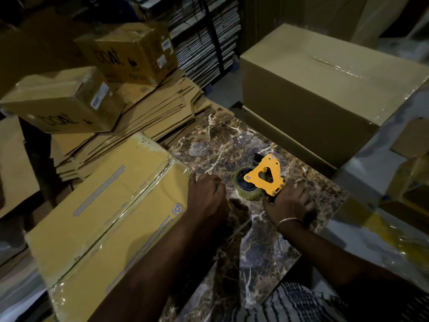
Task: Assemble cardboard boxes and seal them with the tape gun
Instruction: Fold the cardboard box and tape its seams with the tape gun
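The yellow tape gun (pixel 264 178) lies on its side on the brown marble floor (pixel 232 145), its clear tape roll (pixel 246 189) toward the left and its long axis running from the handle near the person up to the cutter end at upper right. The right hand (pixel 289 204) curls around the gun's handle, gripping it. The left hand (pixel 206 196) rests with fingers bent against the near corner of the taped yellow cardboard box (pixel 111 210); whether it grasps anything cannot be told. That box lies left of the gun, its long axis running from lower left to upper right.
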Tool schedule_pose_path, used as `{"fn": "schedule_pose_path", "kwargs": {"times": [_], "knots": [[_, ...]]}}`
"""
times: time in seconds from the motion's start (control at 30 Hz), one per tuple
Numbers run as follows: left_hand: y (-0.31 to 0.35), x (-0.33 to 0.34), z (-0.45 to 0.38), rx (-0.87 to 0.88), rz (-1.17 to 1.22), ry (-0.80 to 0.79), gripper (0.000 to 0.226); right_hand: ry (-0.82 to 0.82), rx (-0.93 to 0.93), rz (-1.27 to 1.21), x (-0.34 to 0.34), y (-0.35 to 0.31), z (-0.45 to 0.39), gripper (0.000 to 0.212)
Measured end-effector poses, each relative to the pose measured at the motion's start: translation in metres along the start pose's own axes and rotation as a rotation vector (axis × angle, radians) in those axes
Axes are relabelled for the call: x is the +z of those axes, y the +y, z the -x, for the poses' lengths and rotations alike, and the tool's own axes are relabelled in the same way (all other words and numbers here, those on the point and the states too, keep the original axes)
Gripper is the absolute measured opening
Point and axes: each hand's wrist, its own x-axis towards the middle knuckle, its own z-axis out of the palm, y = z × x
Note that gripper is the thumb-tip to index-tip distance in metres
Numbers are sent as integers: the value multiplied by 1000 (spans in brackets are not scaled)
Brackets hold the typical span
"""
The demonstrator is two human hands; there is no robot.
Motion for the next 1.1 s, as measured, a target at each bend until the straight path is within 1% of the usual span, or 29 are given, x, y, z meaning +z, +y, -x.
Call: {"fn": "schedule_pose_path", "kwargs": {"times": [0.03, 0.07, 0.1, 0.13, 0.17, 0.2, 0.27, 0.3, 0.37, 0.43, 0.5, 0.6, 0.7, 0.8, 0.83, 0.9, 1.0, 1.07, 1.1], "knots": [[0, 0, 1, 0, 37, 6, 51, 75, -35, -61, -6, -8, 7, 89], [0, -1, 1, -6, 78, 11, 53, 128, -120, -160, -8, -16, 13, 82], [1, -2, 2, -19, 113, 18, 56, 100, -208, -315, -10, -25, 18, 74], [3, -4, 2, -37, 139, 20, 57, 26, -289, -488, -13, -36, 22, 64], [6, -6, 3, -59, 152, 16, 57, -84, -318, -641, -18, -49, 26, 54], [8, -8, 3, -75, 154, 12, 58, -154, -311, -757, -21, -60, 28, 44], [9, -10, 3, -88, 140, 10, 60, -242, -216, -883, -25, -81, 30, 24], [10, -10, 4, -89, 134, 13, 61, -279, -163, -910, -26, -90, 31, 16], [10, -11, 4, -97, 127, 16, 63, -343, -87, -941, -26, -102, 30, 7], [11, -11, 4, -101, 127, 14, 66, -368, -53, -944, -26, -106, 28, 4], [11, -11, 4, -107, 124, 15, 70, -356, -37, -949, -26, -107, 26, 5], [10, -11, 3, -117, 157, 17, 86, -392, 15, -1041, -30, -105, 25, 5], [9, -12, 3, -133, 198, 19, 89, -449, 148, -1137, -35, -107, 26, 7], [9, -12, 2, -139, 220, 25, 96, -566, 295, -1243, -42, -109, 24, 4], [8, -11, 2, -141, 229, 26, 97, -598, 334, -1267, -43, -109, 22, 8], [5, -9, 0, -145, 251, 35, 97, -629, 383, -1295, -45, -110, 19, 17], [4, -6, 0, -145, 268, 46, 95, -610, 408, -1270, -44, -112, 17, 20], [7, -8, 1, -152, 247, 47, 85, -582, 415, -1264, -43, -114, 16, 17], [9, -9, 1, -156, 235, 46, 76, -577, 423, -1260, -43, -114, 15, 13]]}}
